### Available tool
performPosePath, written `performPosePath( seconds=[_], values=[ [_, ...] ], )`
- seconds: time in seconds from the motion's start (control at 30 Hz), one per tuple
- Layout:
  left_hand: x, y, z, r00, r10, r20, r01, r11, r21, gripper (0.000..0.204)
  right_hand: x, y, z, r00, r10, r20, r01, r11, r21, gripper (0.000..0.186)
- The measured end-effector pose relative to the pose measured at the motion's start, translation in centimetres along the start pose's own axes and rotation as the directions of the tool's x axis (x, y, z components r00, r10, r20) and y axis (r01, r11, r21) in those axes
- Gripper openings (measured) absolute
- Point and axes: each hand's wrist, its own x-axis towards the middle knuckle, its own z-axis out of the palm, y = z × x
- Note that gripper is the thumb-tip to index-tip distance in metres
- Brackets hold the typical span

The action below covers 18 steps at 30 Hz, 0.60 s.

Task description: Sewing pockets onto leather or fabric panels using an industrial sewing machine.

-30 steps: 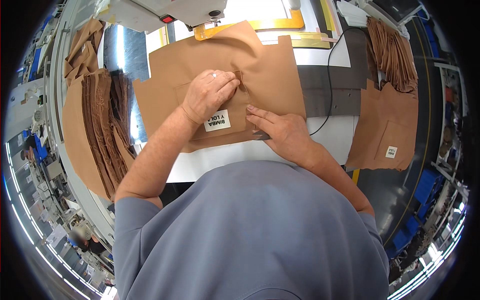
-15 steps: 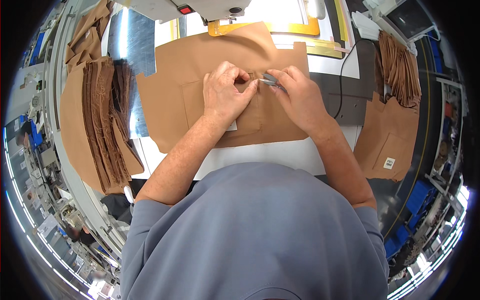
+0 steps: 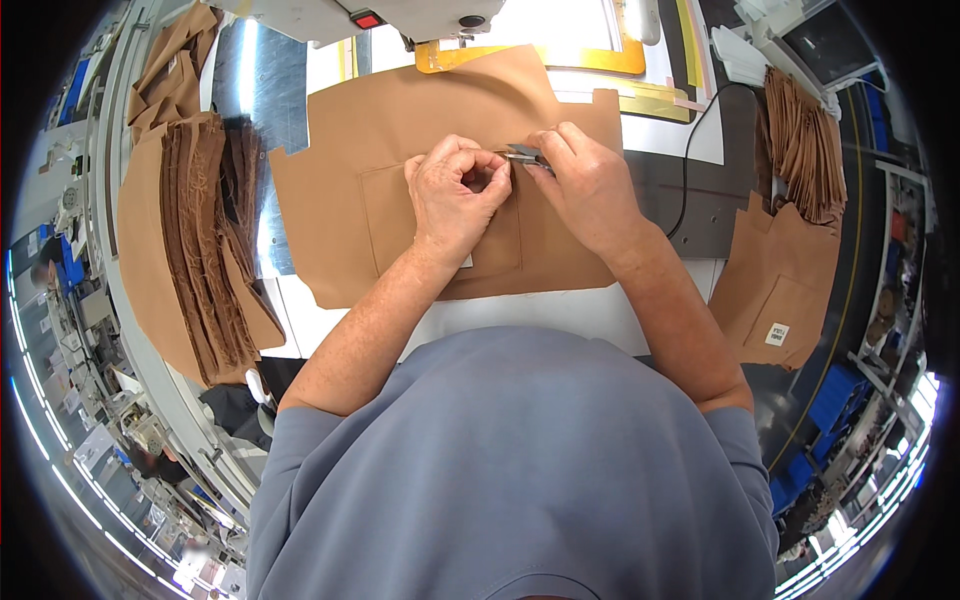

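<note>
A brown fabric panel [image 3: 335,130] lies in front of me, with a pocket-like stitched patch [image 3: 390,230] on it. My right hand [image 3: 595,195] is closed around small metal thread snips [image 3: 527,155], their blades pointing left at the patch's upper right corner. There my left hand [image 3: 450,200] pinches thumb against forefinger, right beside the snip tips. Whatever is between those fingertips is too small to make out. A white label [image 3: 467,261] shows partly from behind my left wrist.
A sewing machine head [image 3: 350,15] and a yellow frame [image 3: 590,62] stand beyond the panel. Stacked brown pieces [image 3: 190,250] lie at left. More folded pieces [image 3: 805,150] and a labelled panel [image 3: 765,300] hang at right, near a black cable [image 3: 684,170].
Both hands have shifted slightly up and left, bringing the snips to the patch's upper corner. The fabric panel has slid a little toward me.
</note>
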Motion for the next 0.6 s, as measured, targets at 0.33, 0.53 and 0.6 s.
performPosePath(
  seconds=[0.33,0.53,0.6],
  values=[
    [-0.28,-0.06,0.08,0.999,0.031,-0.028,-0.03,0.998,0.061,0.007,0.17,0.34,0.65,0.986,-0.15,-0.077,0.139,0.98,-0.141,0.017],
    [-0.39,-0.18,0.12,0.999,0.042,-0.021,-0.04,0.998,0.053,0.008,0.1,0.54,0.8,0.985,-0.158,-0.064,0.149,0.981,-0.128,0.017],
    [-0.41,-0.2,0.13,0.999,0.038,-0.02,-0.037,0.998,0.053,0.008,0.13,0.49,0.79,0.986,-0.153,-0.058,0.146,0.982,-0.121,0.018]
  ],
)
